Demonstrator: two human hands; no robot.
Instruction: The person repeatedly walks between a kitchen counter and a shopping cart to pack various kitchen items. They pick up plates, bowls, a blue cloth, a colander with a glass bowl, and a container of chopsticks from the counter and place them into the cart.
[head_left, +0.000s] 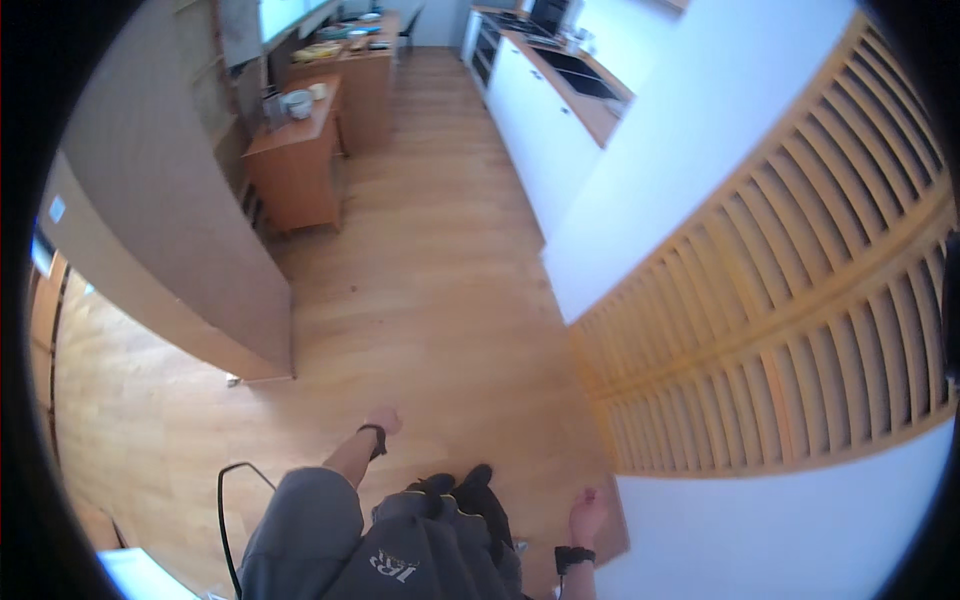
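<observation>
Smooth wood-plank floor, slatted wooden railing (right), both hands loosely curled, empty.

Pretty bright daylight is being thrown in from around 11 o'clock, where a window is being blown out to white. Soft glare is being picked up on the wooden floor near the centre. Straight slats at 3 o'clock are being bent hard by the fisheye, and the rim is being swallowed by black vignetting. Everything's being rendered a bit soft.
</observation>
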